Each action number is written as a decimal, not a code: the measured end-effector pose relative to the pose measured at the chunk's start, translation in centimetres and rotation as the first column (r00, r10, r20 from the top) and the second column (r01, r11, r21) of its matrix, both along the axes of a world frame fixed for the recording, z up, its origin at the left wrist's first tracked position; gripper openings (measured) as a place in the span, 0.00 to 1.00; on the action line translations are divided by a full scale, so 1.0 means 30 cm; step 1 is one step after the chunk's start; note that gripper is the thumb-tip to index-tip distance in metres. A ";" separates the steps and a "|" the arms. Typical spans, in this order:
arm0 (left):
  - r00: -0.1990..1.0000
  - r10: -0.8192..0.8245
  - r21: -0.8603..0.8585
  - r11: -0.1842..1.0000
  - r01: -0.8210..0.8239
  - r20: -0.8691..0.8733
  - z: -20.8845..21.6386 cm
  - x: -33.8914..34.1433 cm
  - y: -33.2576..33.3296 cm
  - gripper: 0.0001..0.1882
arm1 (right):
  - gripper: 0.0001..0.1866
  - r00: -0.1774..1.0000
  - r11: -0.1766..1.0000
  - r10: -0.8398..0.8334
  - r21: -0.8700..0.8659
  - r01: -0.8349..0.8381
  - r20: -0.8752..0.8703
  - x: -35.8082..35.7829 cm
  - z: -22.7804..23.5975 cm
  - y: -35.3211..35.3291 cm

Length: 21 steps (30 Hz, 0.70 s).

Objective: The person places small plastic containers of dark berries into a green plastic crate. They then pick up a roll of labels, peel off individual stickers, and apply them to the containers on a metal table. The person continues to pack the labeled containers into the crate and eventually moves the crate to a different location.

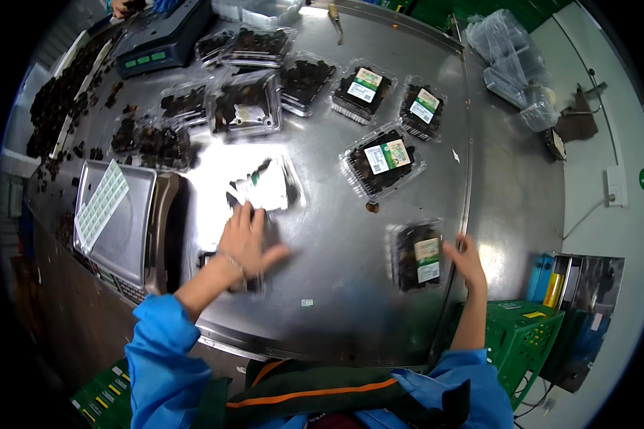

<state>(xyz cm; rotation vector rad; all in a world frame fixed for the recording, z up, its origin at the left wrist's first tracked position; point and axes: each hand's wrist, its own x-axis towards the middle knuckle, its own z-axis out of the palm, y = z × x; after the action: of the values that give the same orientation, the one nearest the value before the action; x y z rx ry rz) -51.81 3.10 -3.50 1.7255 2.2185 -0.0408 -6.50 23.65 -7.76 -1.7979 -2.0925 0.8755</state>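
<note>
My left hand point(245, 242) reaches over the steel table with its fingers spread and thumb out. Its fingertips are at the near edge of a clear plastic box point(283, 187), partly washed out by glare; whether they touch it I cannot tell. Beneath my left forearm, another clear box point(254, 284) is mostly hidden. On the right, my right hand point(468, 263) is beside a labelled clear box of dark brown pieces point(416, 256), slightly blurred. Thumb and fingers look apart at that box's right edge, not wrapped around it.
Three labelled boxes, one of them nearest point(383, 161), lie at the back right. Unlabelled filled boxes point(245, 106) cluster at back left. A scale point(114, 214) carries a label sheet point(101, 204). Another scale point(161, 39), a tool point(335, 23), empty containers point(508, 53) and a green crate point(519, 336) surround.
</note>
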 end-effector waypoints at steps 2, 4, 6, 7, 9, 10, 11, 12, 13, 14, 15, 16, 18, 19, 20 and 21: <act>0.974 -0.163 0.066 0.986 0.154 0.155 0.081 0.032 0.057 0.39 | 0.30 0.957 0.994 -0.102 -0.056 0.090 -0.272 -0.240 0.175 0.125; 0.921 -0.267 0.326 0.930 0.169 0.283 0.100 0.015 0.190 0.32 | 0.32 0.856 0.991 -0.127 -0.098 0.090 -0.501 -0.460 0.242 0.294; 0.921 -0.338 0.583 0.794 0.169 0.194 0.131 -0.007 0.467 0.26 | 0.35 0.851 0.961 -0.263 -0.040 0.275 -0.454 -0.572 0.215 0.549; 0.936 -0.329 0.693 0.704 0.158 0.122 0.105 -0.043 0.613 0.24 | 0.37 0.869 0.940 -0.313 0.005 0.341 -0.383 -0.642 0.201 0.670; 0.978 -0.119 0.614 0.789 -0.011 0.170 0.044 -0.106 0.853 0.25 | 0.45 0.845 0.883 -0.462 -0.227 0.411 -0.269 -0.738 0.165 0.810; 0.983 0.016 0.514 0.851 -0.109 0.183 0.024 -0.103 0.958 0.27 | 0.45 0.857 0.898 -0.433 -0.214 0.384 -0.278 -0.712 0.058 0.893; 0.972 0.152 0.402 0.891 -0.212 0.177 -0.005 -0.094 1.054 0.30 | 0.44 0.869 0.912 -0.404 -0.205 0.356 -0.285 -0.676 -0.062 0.966; 0.966 0.220 0.293 0.923 -0.250 0.132 -0.063 -0.074 1.101 0.33 | 0.40 0.896 0.906 -0.394 -0.254 0.339 -0.207 -0.632 -0.150 0.948; 0.959 0.274 0.190 0.940 -0.284 0.077 -0.098 -0.043 1.133 0.37 | 0.37 0.848 0.891 -0.427 -0.304 0.336 -0.313 -0.595 -0.151 0.902; 0.978 0.204 0.222 0.957 -0.189 -0.049 -0.089 -0.009 1.138 0.41 | 0.34 0.787 0.878 -0.456 -0.352 0.324 -0.415 -0.588 -0.075 0.833; 0.984 0.138 0.305 0.947 -0.098 -0.110 -0.070 0.005 1.165 0.43 | 0.31 0.700 0.874 -0.476 -0.379 0.305 -0.533 -0.589 0.012 0.784; 0.988 0.147 0.309 0.942 -0.128 -0.038 -0.059 0.028 1.194 0.44 | 0.26 0.590 0.871 -0.489 -0.328 0.365 -0.643 -0.542 0.062 0.724; 0.977 0.189 0.234 0.950 -0.208 0.100 -0.048 0.002 1.185 0.47 | 0.20 0.363 0.920 -0.376 -0.296 0.256 -0.853 -0.436 0.106 0.589; 0.965 0.193 0.166 0.961 -0.223 0.176 -0.054 -0.017 1.174 0.50 | 0.18 0.214 0.955 -0.292 -0.273 0.114 -0.932 -0.359 0.123 0.511; 0.917 0.217 0.157 0.947 -0.282 0.335 -0.071 -0.035 1.152 0.50 | 0.17 0.122 0.914 -0.399 -0.383 0.132 -0.909 -0.361 0.200 0.378; 0.876 0.202 0.167 0.939 -0.300 0.437 -0.088 -0.036 1.125 0.48 | 0.17 0.026 0.861 -0.496 -0.487 0.150 -0.868 -0.359 0.274 0.256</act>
<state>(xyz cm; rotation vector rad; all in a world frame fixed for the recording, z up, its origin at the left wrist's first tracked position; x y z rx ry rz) -52.88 36.85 -6.15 1.3652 2.1577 0.6131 -17.27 31.33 0.45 -0.9877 -0.5767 1.6199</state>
